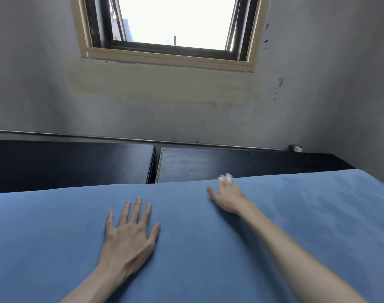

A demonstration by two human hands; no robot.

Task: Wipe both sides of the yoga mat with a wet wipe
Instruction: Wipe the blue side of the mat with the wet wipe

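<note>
The right hand (227,199) reaches to the far edge of the blue yoga mat (208,248), blurred, with the thumb stretched out toward 9 o'clock. A bit of white wet wipe (226,177) shows at its fingertips, right at the mat's far edge. The blur hides whether the fingers curl round the wipe or press it flat.

The left hand (129,232) lies palm down on the mat, at 7 o'clock from the right hand, its fingers straight and spread, pointing toward 12 o'clock. It holds nothing.

The mat fills the whole lower part of the view, from 3 o'clock round to 9 o'clock. Darker damp-looking patches mark it toward 3 o'clock.

Beyond the mat's far edge, at 12 o'clock, lie two black pads (70,162), side by side with a narrow gap between them. Behind them a thin metal rail (121,138) runs along the foot of a grey wall (55,95). High on the wall at 12 o'clock sits a window (173,20) in a cream frame.
</note>
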